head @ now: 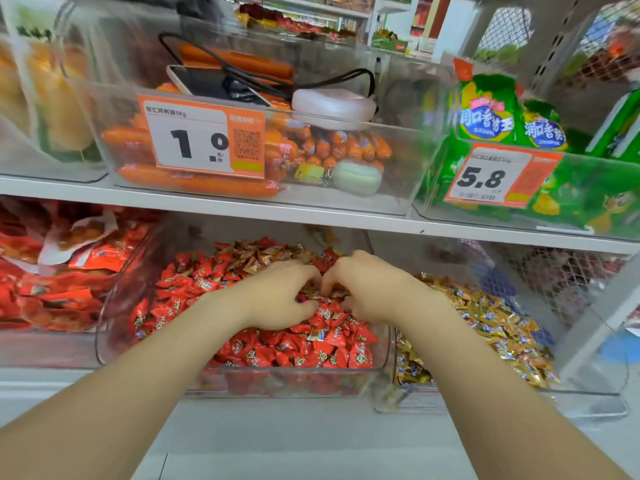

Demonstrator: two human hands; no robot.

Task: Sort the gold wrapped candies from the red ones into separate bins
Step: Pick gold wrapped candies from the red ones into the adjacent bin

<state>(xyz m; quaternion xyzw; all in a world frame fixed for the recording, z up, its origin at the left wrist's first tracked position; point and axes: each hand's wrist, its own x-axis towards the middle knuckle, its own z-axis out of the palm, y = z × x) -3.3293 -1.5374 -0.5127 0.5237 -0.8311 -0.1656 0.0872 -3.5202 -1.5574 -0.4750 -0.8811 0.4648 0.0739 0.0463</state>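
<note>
Two hands dig in the candy bin.
The left hand (pixel 284 294) and right hand (pixel 369 289) bend their fingers down into the red candies (pixel 311 348), side by side; I cannot tell if they hold any. Some gold candies (pixel 263 254) lie at the back of this clear bin (pixel 104 344). More fill the next bin (pixel 588 393) on the right.

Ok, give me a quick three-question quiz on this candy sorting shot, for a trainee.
1. True or false: the left hand and right hand both reach into the right bin.
2. Fill in: in the middle bin, the gold candies lie mostly toward the ____, behind the red candies.
3. The right bin mostly holds: A red candies, B gold candies, C sausages.
Key: 1 false, both are in the middle bin. 2 back. 3 B.
</note>
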